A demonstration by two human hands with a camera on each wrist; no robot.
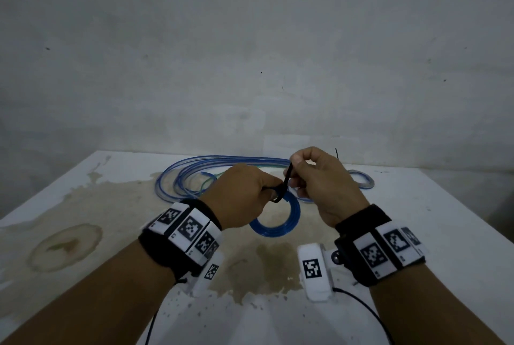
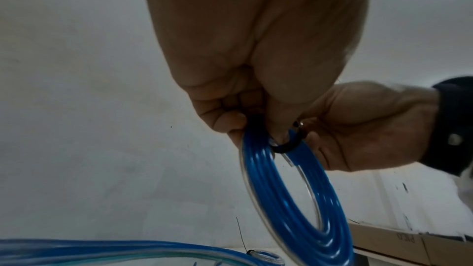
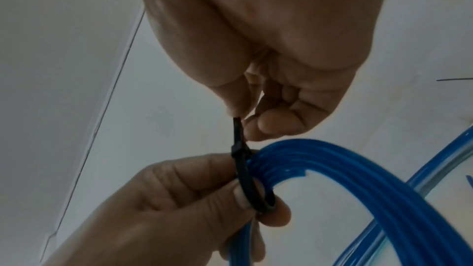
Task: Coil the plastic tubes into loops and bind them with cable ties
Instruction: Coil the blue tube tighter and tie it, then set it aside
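Wristbands (image 1: 183,229) with printed markers are seen nearest, strapped on both forearms. At centre, a blue coil (image 1: 281,222) is gripped by the left hand (image 1: 242,194) above the table (image 1: 83,205); a black tie (image 1: 286,180) looped round it is pinched by the right hand (image 1: 319,177). Loose tubes (image 1: 194,175) are spread at eleven o'clock, a bound coil (image 1: 364,180) at one. Stains are shown on white tabletop, grey wall beyond.
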